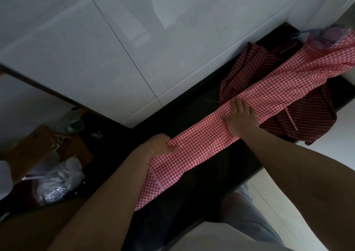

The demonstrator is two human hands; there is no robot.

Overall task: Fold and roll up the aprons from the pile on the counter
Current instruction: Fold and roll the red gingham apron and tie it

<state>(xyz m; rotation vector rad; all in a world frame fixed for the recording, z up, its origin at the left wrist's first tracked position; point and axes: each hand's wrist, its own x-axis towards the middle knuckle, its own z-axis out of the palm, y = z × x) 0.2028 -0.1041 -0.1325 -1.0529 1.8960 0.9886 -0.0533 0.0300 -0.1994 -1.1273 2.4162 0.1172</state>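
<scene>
I see the checked apron [211,133] folded into a long strip along the dark counter [192,108]; left hand [161,146] pinches its near edge, fingers curled; right hand [242,116] pressed flat on it, fingers straight; far end overlaps the striped apron [299,120] by the wall.

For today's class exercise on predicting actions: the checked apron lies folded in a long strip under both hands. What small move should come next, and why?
Probably start rolling from the near end: the left hand pinches the checked apron there, while the right hand lies flat on the strip, holding it down.
</scene>
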